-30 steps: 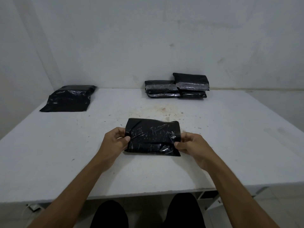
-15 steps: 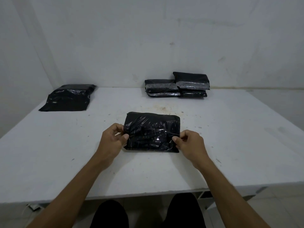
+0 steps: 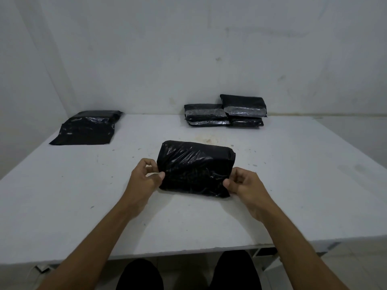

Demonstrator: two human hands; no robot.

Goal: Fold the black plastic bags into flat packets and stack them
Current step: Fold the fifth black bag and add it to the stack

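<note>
A folded black plastic packet lies at the middle of the white table. My left hand pinches its left edge between thumb and fingers. My right hand pinches the near right corner. Two stacks of folded black packets stand against the back wall, the right one higher. A pile of unfolded black bags lies flat at the far left of the table.
White walls close the table in at the back and the left. The table's front edge runs just above my knees. Small stains mark the tabletop behind the packet.
The packet has been pushed away from me and laid flatter on the table. Both hands followed it forward and still grip its two sides.
</note>
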